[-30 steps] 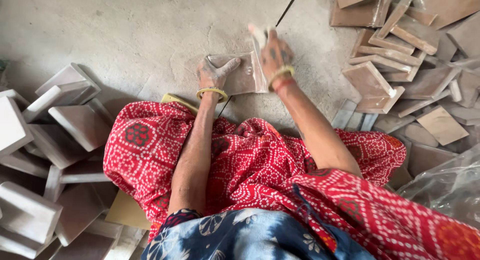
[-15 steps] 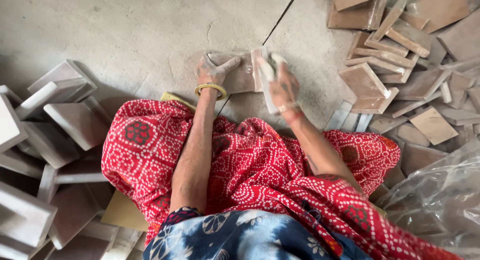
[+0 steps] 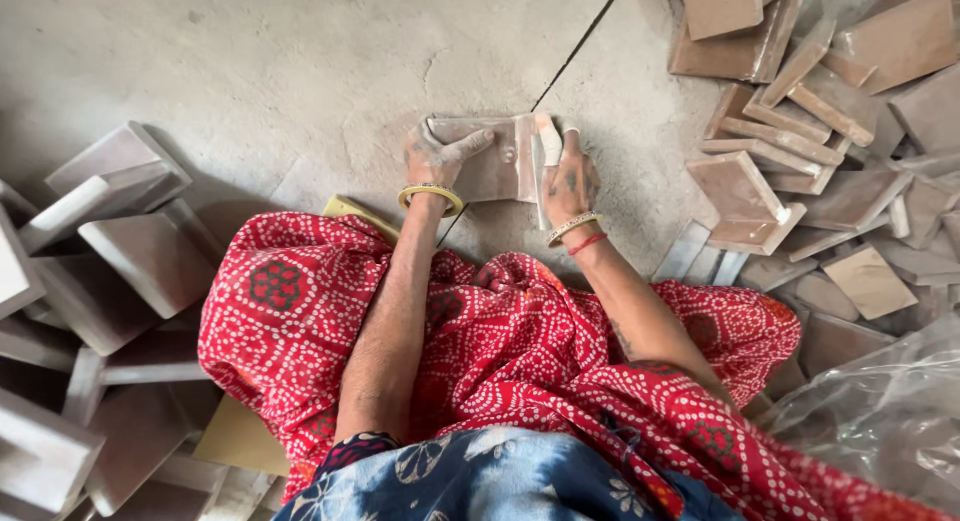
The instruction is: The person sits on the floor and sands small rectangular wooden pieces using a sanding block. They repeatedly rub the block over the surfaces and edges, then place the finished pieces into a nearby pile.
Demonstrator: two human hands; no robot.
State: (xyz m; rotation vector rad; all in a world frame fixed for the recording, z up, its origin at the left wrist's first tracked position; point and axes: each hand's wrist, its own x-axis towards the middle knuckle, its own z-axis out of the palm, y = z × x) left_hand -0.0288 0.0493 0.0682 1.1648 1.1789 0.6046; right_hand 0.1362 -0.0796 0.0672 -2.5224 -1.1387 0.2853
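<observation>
Left hand [image 3: 437,159] presses flat and open on the clay tile [image 3: 490,161] lying on the concrete floor [image 3: 250,71]; my right hand [image 3: 567,176] grips its edge. It looks stiff, heavy, brittle; I'd hold opposite edges.

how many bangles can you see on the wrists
3: a yellow bangle on the left wrist, a yellow-and-white bangle and a thin red bangle on the right wrist.
</observation>
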